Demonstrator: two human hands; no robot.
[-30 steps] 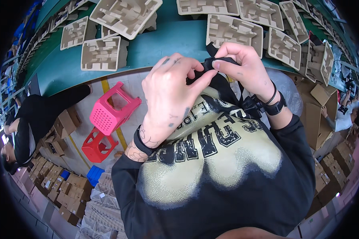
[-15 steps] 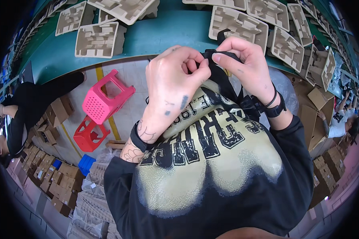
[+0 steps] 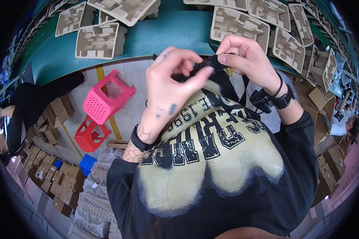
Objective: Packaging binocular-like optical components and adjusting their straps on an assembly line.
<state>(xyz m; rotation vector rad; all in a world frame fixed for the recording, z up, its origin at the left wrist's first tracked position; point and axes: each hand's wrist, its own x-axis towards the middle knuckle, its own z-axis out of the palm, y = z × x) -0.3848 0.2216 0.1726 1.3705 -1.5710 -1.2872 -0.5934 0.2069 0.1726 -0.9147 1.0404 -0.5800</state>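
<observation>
In front of my chest, a black strap (image 3: 215, 63) runs between my two hands. My right hand (image 3: 247, 65) pinches it between thumb and fingers. My left hand (image 3: 167, 81) is at the strap's other side, with thumb and forefinger spread apart and somewhat blurred. Part of the strap passes behind the left fingers, so any contact there is hard to see. Below the right wrist hangs a black plastic piece (image 3: 261, 100) with a thin cord; its kind is unclear.
Several beige molded pulp trays (image 3: 95, 42) lie on the green worktable (image 3: 167, 38) ahead. To the left on the floor stand a pink stool (image 3: 101, 101) and a red stool (image 3: 91, 135). Cardboard boxes (image 3: 60, 183) are stacked behind. Other people are at both sides.
My left thumb and forefinger have gone from pinched together to apart. The right hand still pinches the strap, slightly farther right. The black piece below the right wrist now shows more.
</observation>
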